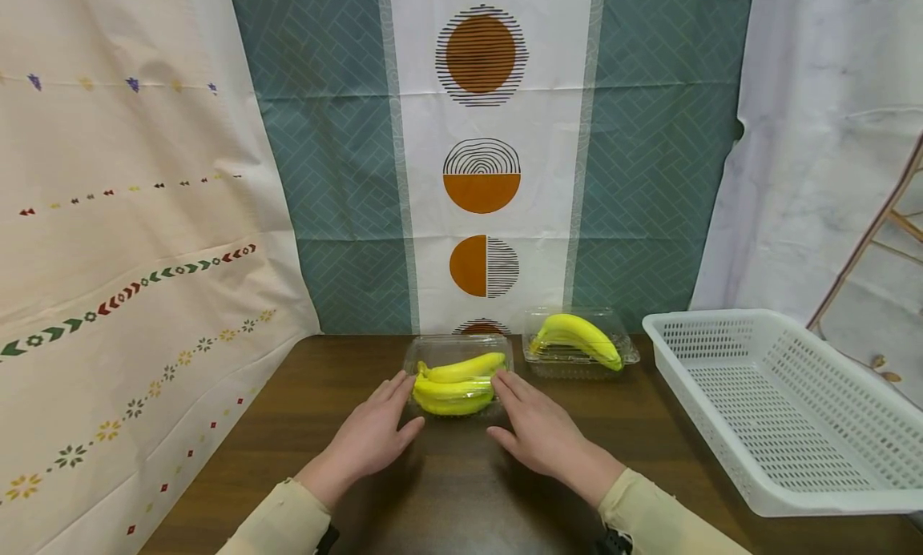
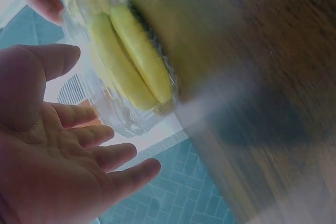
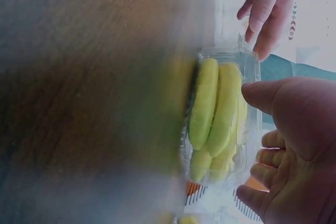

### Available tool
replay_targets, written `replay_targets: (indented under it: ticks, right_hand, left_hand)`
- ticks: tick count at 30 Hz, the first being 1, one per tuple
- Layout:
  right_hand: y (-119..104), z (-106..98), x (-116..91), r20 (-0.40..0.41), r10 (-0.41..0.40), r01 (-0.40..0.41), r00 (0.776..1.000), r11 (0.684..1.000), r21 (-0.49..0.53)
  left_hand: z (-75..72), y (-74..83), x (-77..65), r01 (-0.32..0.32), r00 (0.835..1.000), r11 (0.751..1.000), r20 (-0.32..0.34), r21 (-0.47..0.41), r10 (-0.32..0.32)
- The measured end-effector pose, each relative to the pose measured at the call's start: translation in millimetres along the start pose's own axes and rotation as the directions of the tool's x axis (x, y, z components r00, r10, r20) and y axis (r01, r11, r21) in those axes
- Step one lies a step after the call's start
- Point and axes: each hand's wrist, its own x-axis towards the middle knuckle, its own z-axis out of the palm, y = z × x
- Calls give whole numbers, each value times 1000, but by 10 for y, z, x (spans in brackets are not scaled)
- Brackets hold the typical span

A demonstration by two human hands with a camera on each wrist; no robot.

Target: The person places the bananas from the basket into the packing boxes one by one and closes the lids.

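Observation:
A clear plastic clamshell box (image 1: pixel 440 348) sits on the table with several yellow bananas (image 1: pixel 454 396) inside. My left hand (image 1: pixel 371 436) is at the box's left side, its fingers nearly straight and the thumb spread. Mirroring it on the right, my right hand (image 1: pixel 542 433) has its fingertips near the box's right side. Both palms face inward, as the left wrist view shows with the left palm (image 2: pixel 58 156) and the right wrist view with the right palm (image 3: pixel 304 150). Neither hand grips anything. Whether the fingertips touch the plastic I cannot tell.
Behind and to the right stands a second clear box (image 1: pixel 570 371) with a banana (image 1: pixel 577 337). A white perforated basket (image 1: pixel 692 403) occupies the table's right side. Patterned curtains (image 1: pixel 339 162) hang behind the brown wooden table (image 1: pixel 461 483) and along its left.

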Motion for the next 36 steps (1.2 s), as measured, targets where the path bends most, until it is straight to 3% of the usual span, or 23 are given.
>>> replay_targets:
  ticks: [19,36]
  right_hand:
    - [106,2,125,-7,-8,7,1000,999,-48]
    - [176,29,232,-8,15,-16,1000,1000,-25]
  left_hand:
    - [26,-41,192,9,1000,1000,16,-10,-9]
    - [63,-107,388,9,999,1000,32,0,-9]
